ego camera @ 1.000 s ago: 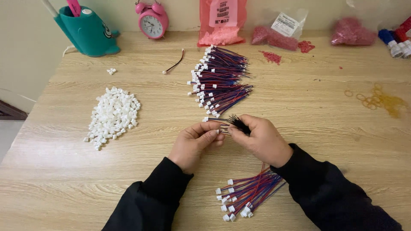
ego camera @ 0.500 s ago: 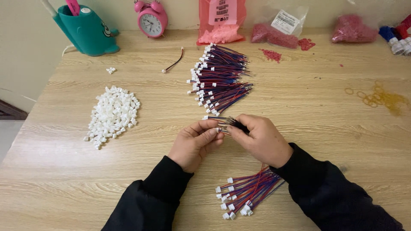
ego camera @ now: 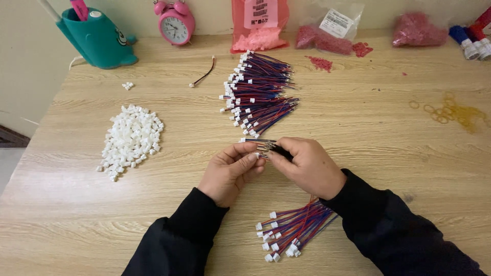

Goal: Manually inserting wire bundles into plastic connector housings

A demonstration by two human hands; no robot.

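A teal holder (ego camera: 99, 43) at the table's (ego camera: 399, 153) far left corner carries a pink pen (ego camera: 79, 9). Both hands stay as before — left hand (ego camera: 230, 173) and right hand (ego camera: 309, 166) fingers pinched on a small wire connector (ego camera: 266, 148) above the table's middle. White housings (ego camera: 130, 140) lie heaped to the left — wood-grain surface.

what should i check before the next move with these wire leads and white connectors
1. Left hand and right hand both pinch the wire lead: ok.
2. Connector seated on that lead: cannot tell, fingers hide it.
3. Loose white connectors in a pile at the left: ok.
4. Large fan of leads lies apart from the hands: ok.
5. Small bundle of leads lies below the right wrist, and a sleeve could brush it: not ok.
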